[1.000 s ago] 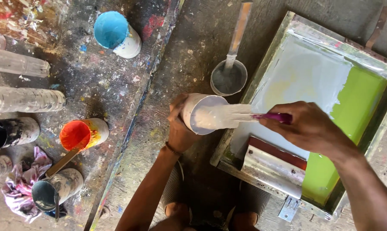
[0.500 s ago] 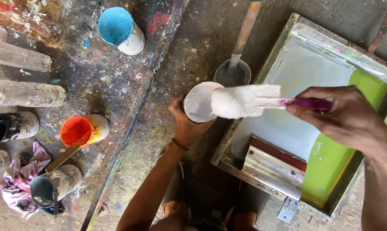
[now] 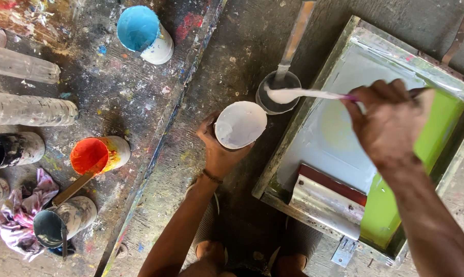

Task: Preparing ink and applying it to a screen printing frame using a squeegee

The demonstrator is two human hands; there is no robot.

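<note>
My left hand (image 3: 219, 154) grips a cup of white paint (image 3: 240, 124), held just left of a framed printing screen (image 3: 314, 97). My right hand (image 3: 390, 120) holds a purple-handled spatula (image 3: 306, 94) coated in white paint, its blade level over the screen's left edge and a small dark tin (image 3: 278, 92). The screen mesh is grey-white with a green strip (image 3: 396, 205) along its right side. A red and metal squeegee (image 3: 329, 197) lies across the screen's near end.
Paint-spattered boards on the left carry a blue paint cup (image 3: 142, 32), an orange paint cup (image 3: 96, 154), a grey-blue pot (image 3: 63, 220), a dark pot (image 3: 6, 150), clear plastic bottles (image 3: 27, 107) and a stained rag (image 3: 16, 210). A wooden-handled tool (image 3: 296, 36) stands in the dark tin.
My right hand has turned the spatula so its white blade shows edge-on and lifted it higher, over the dark tin. The cup in my left hand stays about where it was.
</note>
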